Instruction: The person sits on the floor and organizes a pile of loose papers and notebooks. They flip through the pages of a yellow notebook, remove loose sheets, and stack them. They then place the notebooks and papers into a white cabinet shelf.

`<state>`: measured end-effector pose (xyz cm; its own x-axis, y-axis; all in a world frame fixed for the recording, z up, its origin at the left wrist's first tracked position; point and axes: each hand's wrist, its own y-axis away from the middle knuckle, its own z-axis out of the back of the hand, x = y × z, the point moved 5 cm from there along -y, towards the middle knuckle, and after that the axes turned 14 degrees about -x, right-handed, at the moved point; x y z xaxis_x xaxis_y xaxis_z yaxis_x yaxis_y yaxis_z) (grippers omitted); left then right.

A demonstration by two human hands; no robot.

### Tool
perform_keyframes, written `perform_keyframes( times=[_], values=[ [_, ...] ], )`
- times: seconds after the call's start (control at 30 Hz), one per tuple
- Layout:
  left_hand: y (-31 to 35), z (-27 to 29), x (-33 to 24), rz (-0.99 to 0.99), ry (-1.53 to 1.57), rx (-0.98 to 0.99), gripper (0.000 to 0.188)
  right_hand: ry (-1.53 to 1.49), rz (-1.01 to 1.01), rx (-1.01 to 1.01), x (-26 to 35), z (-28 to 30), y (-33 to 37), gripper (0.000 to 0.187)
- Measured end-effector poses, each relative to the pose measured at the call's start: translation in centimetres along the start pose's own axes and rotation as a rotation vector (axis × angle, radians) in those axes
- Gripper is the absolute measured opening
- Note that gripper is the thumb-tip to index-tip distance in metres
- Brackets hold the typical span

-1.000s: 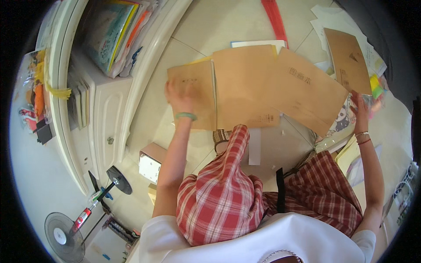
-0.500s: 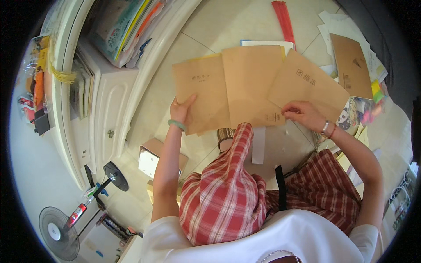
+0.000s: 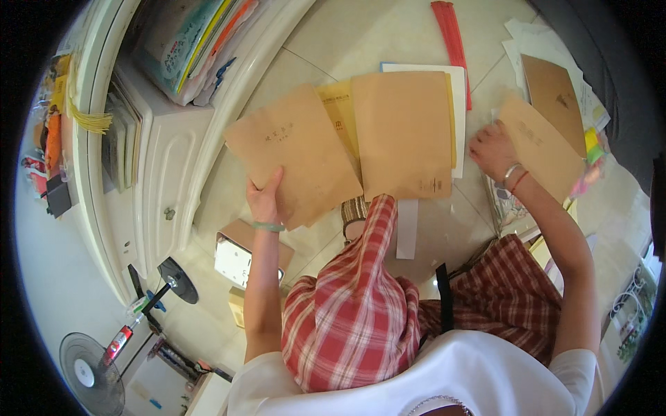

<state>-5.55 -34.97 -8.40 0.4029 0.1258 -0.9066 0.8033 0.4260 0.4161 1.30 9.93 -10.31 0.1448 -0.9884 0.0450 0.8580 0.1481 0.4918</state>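
My left hand (image 3: 263, 201) is closed on the near edge of some brown-covered notebooks (image 3: 295, 152), thumb on top, tilted out to the left. Under their right side shows a yellow-covered booklet (image 3: 338, 111). Another brown notebook (image 3: 404, 132) lies in the middle, over a yellow edge and a white pad (image 3: 458, 125). To the right, my right hand (image 3: 494, 149) grips the left edge of a brown drawing book (image 3: 541, 142), which is blurred and lies partly over a darker brown book (image 3: 555, 93). Its fingertips are partly hidden.
A red strip-like bundle (image 3: 452, 52) lies on the tiled floor beyond the pad. Loose white papers (image 3: 527, 41) are at the far right. A white cabinet (image 3: 170, 159) with shelved books stands left, near a fan (image 3: 87, 371) and an open box (image 3: 236, 256).
My right hand has carried the drawing book rightward, away from the middle notebook. My left hand has pulled its notebooks left and turned them, uncovering the yellow booklet.
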Motion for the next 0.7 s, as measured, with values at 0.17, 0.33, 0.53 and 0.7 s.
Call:
perform_keyframes(
  times=[0.17,0.33,0.53,0.7],
  values=[
    [4.4,-4.1,-4.4,-0.061,-0.174,0.193,0.043,-0.461,0.077,-0.297,0.4,3.5,1.4,0.052],
    [10.9,-11.7,-6.8,-0.022,-0.066,0.585,0.043,-1.557,-0.146,-0.129,5.5,6.5,1.4,0.069],
    [14.5,-16.2,-5.3,-0.075,0.006,0.762,0.035,-1.743,-0.21,-0.03,3.9,5.6,2.6,0.075],
    [17.0,-16.2,-6.6,-0.856,-0.061,1.156,0.019,-1.479,-0.147,-0.025,3.4,3.5,2.2,0.082]
  ],
)
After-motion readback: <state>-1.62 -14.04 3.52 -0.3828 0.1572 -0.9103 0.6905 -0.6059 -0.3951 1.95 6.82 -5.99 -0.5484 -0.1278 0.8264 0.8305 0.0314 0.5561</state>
